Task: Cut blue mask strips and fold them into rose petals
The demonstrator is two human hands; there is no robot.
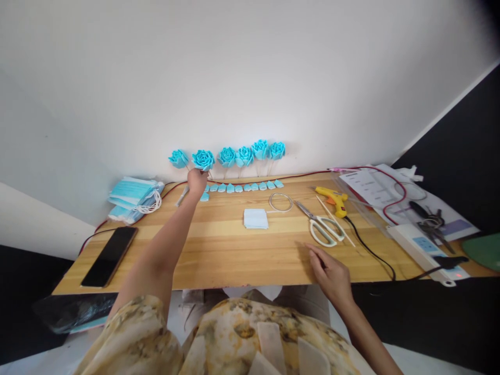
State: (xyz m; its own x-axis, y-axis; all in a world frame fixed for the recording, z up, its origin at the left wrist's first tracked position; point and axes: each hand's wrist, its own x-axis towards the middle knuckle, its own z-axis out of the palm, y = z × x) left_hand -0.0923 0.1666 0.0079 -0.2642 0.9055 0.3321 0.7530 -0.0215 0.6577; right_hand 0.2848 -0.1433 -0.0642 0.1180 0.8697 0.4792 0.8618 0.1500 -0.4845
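My left hand point(196, 180) reaches to the back of the wooden table point(234, 250) and is closed on the stem of a blue rose point(203, 159) that leans against the wall. Several more blue roses point(250, 152) on sticks stand along the wall beside it. A row of small blue folded pieces point(242, 187) lies just in front of them. My right hand point(330, 273) rests on the table near the front edge, fingers stretched out, holding nothing. White-handled scissors point(322, 225) lie just beyond it.
A stack of blue face masks point(135, 198) and a black phone point(110, 255) lie at the left. Mid-table are a white folded pad point(255, 218) and an elastic loop point(280, 201). At the right are a yellow glue gun point(334, 199), a power strip point(424, 248) and papers.
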